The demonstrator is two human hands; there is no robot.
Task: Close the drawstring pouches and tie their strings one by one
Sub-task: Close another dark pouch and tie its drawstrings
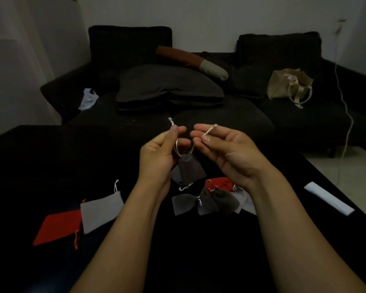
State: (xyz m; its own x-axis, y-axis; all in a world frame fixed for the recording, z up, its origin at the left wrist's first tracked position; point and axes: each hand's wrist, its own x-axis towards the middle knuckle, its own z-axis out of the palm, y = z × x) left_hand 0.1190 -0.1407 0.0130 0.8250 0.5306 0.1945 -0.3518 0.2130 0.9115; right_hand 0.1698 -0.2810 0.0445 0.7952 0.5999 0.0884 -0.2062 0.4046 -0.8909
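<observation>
While a dark grey pouch (191,169) hangs above the table (30,166), left hand (160,153) and right hand (228,149) each pinch one string end.

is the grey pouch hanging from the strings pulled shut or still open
Shut: the dark grey pouch has a gathered neck, hanging from strings pinched by the left hand and right hand.

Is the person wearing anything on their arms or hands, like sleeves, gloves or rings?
No. The left hand and the right hand are bare, with no gloves, rings or watch showing. Both forearms are bare too, with no sleeves in view. The fingernails look short and plain.
</observation>
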